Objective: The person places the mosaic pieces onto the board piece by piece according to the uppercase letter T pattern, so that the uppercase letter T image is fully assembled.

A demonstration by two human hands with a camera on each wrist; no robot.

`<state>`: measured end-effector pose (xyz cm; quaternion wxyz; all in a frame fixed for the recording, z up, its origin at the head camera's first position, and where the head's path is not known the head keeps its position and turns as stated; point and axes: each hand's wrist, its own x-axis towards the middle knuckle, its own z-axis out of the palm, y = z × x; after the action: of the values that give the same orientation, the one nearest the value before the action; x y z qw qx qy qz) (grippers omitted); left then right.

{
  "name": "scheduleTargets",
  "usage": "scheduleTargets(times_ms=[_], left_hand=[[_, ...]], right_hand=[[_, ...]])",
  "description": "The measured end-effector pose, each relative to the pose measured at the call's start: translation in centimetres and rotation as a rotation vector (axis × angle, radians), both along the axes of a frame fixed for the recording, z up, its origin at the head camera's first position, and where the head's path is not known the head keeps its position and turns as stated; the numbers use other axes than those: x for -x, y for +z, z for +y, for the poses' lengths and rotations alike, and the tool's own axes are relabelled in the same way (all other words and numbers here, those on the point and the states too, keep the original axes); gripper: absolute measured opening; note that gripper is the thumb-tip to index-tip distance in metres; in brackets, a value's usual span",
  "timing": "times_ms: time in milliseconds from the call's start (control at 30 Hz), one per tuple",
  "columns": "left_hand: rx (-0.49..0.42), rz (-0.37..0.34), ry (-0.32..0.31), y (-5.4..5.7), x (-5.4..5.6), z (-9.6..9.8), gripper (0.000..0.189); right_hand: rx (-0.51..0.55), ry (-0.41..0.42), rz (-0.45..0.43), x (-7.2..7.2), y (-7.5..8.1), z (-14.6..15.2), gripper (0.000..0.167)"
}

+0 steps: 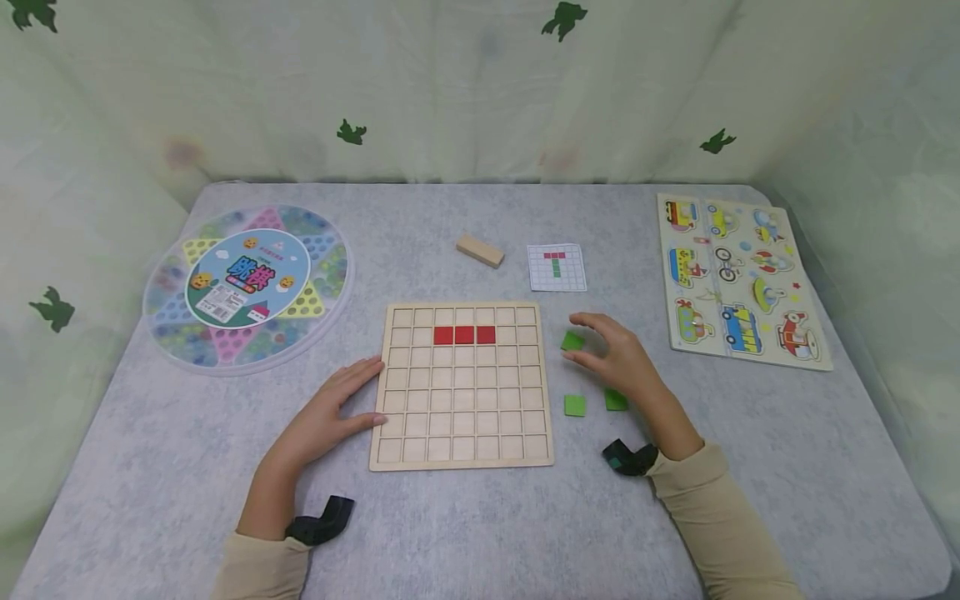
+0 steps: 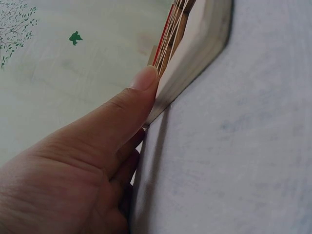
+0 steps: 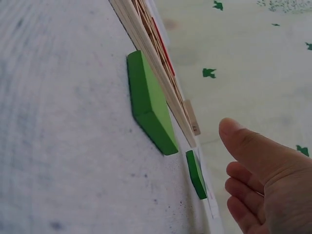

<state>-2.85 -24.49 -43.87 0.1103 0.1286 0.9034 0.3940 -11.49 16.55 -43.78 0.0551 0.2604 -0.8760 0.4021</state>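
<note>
One right hand has its thumb and fingers spread, nothing grasped: looking down, the far green tile sits in the gap between thumb and fingertips, and the right wrist view shows clear space between tile and thumb. That's the relation that matters, I'd say: the tile is just left of the palm, so closing the pinch is probably most of the job. It's square, so no long axis to fuss over. Right hand is way nearer; the left hand is across the board, resting against its left edge, not clenched.

Two more tiles are on the near side, a left one and a right one partly under the wrist. On the board, three red tiles make a row, second from the far edge. Beyond that: a small pattern card, a wooden block, a round board game far left and a picture puzzle far right.
</note>
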Motion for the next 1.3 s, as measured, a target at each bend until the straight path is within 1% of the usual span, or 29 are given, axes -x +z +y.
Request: scheduleTargets(times_ms=[200,533,733,867,1000,1133,1300], left_hand=[[-0.001,0.008,-0.003,-0.05,0.0,-0.03,0.077],[0.009,0.002,0.002,0.08,-0.02,0.07,0.077],[0.007,0.02,0.001,0.07,-0.05,0.08,0.076],[-0.004,0.036,0.003,-0.01,-0.12,0.12,0.075],[-0.007,0.043,0.007,-0.11,-0.18,0.13,0.074],[-0.006,0.036,0.01,-0.15,-0.2,0.15,0.075],[-0.002,0.024,0.01,-0.18,-0.13,0.11,0.075]], right_hand=[[-0.009,-0.004,-0.032,0.05,-0.27,0.11,0.052],[-0.067,-0.017,-0.092,0.15,-0.74,0.34,0.052],[-0.099,-0.012,-0.104,0.26,-0.92,0.38,0.05],[-0.117,-0.016,-0.096,0.3,-1.01,0.39,0.046],[-0.129,-0.031,-0.11,0.27,-1.03,0.34,0.039],[-0.146,-0.052,-0.148,0.2,-0.86,0.27,0.031],[-0.153,-0.065,-0.163,0.17,-0.46,0.25,0.029]])
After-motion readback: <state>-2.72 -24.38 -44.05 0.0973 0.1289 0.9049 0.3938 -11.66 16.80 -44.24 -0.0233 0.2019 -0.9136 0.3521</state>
